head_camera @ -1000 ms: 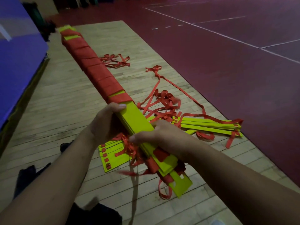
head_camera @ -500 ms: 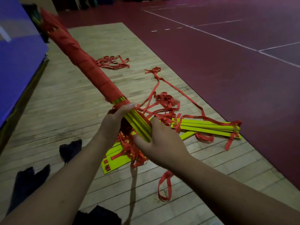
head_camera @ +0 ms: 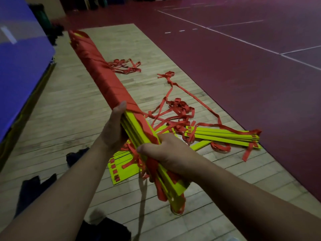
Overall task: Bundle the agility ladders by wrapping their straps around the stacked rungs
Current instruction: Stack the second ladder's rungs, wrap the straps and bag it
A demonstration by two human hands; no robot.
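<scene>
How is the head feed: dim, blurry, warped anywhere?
Head view: dim, yet the wrapped bundle, left hand and right hand gripping it are readable; the bundle's far end looks soft; the court lines bow from wide-angle distortion; the dark cloth bottom left loses detail.

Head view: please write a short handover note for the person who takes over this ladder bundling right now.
Left hand: grips the held stack of flat yellow plastic rungs right at the near edge of the wrapped part.
Right hand: grips the same stack nearer the body, over loose strap.
Done: red fabric strap wrapping covers the far part of the stack.
Left: wrap the bare near part; the loose red strap tangle trails down to the wooden floor.
Also lying unbundled on the floor: a second yellow rung stack on the right and a third yellow rung stack under the hands.
</scene>
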